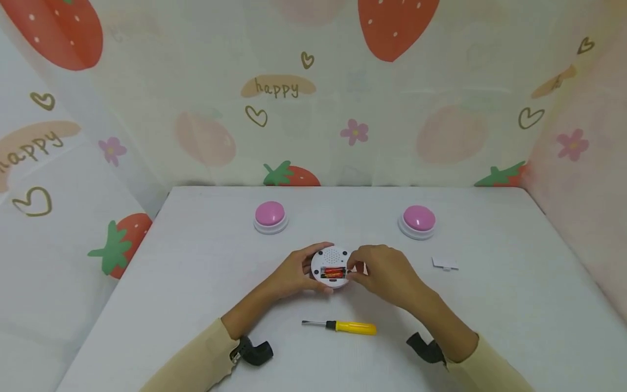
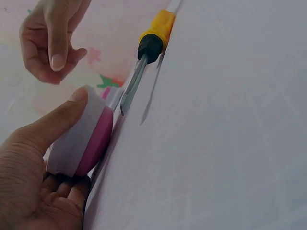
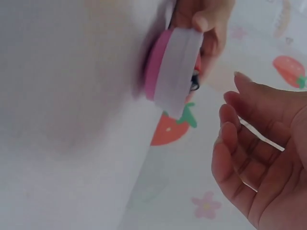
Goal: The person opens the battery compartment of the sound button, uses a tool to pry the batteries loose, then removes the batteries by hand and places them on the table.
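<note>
Curling round the upturned button (image 1: 331, 261), left hand (image 1: 293, 274) grips it (right hand (image 1: 382, 272) loose, empty).

Pink-and-white push buttons (image 1: 270, 213): 3, all beyond the screwdriver (image 1: 355, 327); 2 upright, farthest, plus 1 upturned push button (image 1: 330, 255), nearer. Screwdriver: 1. Red batteries (image 1: 333, 271): looks like 2, too small to be sure. White battery cover (image 1: 445, 264): 1, right of and beyond screwdriver. Hands: 2, one left hand (image 1: 294, 274), one right hand (image 1: 387, 272), both beyond screwdriver. Black wrist mounts (image 1: 257, 353): 2, one each side of screwdriver. Beige sleeves (image 1: 196, 359): 2, likewise. Bench (image 1: 147, 305): 1, under screwdriver. Printed flowers (image 1: 354, 132), head view: 3, all beyond screwdriver.
</note>
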Action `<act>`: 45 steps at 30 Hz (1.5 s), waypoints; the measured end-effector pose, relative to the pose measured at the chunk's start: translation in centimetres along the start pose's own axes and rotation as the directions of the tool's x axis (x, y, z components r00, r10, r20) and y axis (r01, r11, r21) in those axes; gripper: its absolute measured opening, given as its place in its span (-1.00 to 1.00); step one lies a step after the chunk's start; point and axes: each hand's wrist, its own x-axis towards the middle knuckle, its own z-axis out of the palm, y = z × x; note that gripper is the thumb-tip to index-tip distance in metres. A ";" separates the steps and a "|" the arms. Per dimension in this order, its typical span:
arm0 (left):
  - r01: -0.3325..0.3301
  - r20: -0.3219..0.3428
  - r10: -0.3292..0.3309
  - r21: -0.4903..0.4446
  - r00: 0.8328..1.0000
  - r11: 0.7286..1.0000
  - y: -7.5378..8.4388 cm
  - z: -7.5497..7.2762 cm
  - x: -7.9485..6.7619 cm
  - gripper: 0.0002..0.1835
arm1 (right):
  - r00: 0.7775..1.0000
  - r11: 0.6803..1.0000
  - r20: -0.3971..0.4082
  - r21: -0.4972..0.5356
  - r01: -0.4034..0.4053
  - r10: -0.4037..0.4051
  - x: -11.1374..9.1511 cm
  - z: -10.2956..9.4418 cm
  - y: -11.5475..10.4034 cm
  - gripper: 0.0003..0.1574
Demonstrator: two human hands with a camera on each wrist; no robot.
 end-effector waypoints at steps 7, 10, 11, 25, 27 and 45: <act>-0.005 0.016 0.005 0.019 1.000 1.000 0.0 0.1 0.2 0.03 | 1.000 0.998 -0.011 0.066 0.020 -0.019 1.1 0.7 1.5 -0.75; -0.008 0.025 0.008 0.013 1.000 1.000 0.0 0.2 0.2 0.03 | 1.000 0.998 -0.010 0.068 0.016 -0.015 1.2 1.2 1.8 -0.75; -0.008 0.025 0.008 0.012 1.000 1.000 0.0 0.2 0.2 0.03 | 1.000 0.998 -0.011 0.066 0.012 -0.012 1.2 1.3 1.9 -0.76; -0.008 0.017 0.008 0.020 1.000 1.000 0.1 -0.1 0.0 0.03 | 0.999 0.999 -0.034 -0.005 0.042 -0.042 1.5 2.1 1.6 -0.78; -0.002 0.014 0.002 0.018 1.000 1.000 0.0 -0.2 0.0 0.03 | 0.998 0.999 -0.033 -0.016 0.052 -0.052 1.6 2.2 1.5 -0.78; -0.003 0.014 0.003 0.015 1.000 1.000 0.0 -0.1 -0.1 0.02 | 0.997 0.987 -0.034 -0.150 0.064 -0.070 1.5 2.4 0.7 -0.75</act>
